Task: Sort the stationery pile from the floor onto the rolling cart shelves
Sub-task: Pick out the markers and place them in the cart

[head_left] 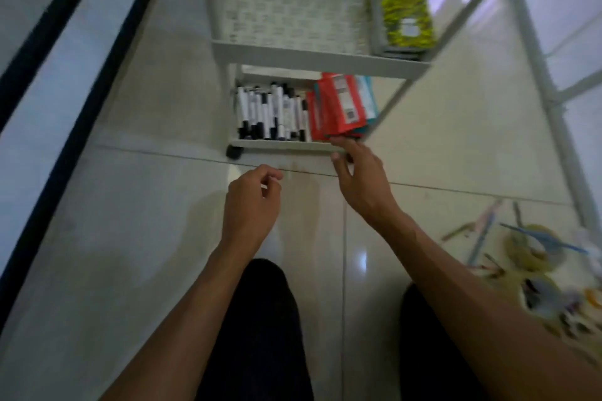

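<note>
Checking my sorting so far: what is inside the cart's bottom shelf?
The bottom shelf holds a row of black-and-white markers on its left and red packets on its right, with teal ones partly hidden behind. The shelf above covers its back part.

In front of me stood the white cart (321, 61) on the pale tiled floor (130, 238). One black wheel (234, 152) of it touched the floor near a tile joint. On its lower shelf (283, 144) lay a row of black and white markers (272, 112), side by side, and just beside them, on the right, a stack of red packets (338, 107) with some teal ones (366, 98) under them. The shelf above (293, 23) had a patterned bottom, and at its right end lay a packet with yellow and green pieces (405, 11). On the floor at my right lay a blurred pile of stationery (534, 273): pens, rolls of tape and small things I could not tell apart.
</note>
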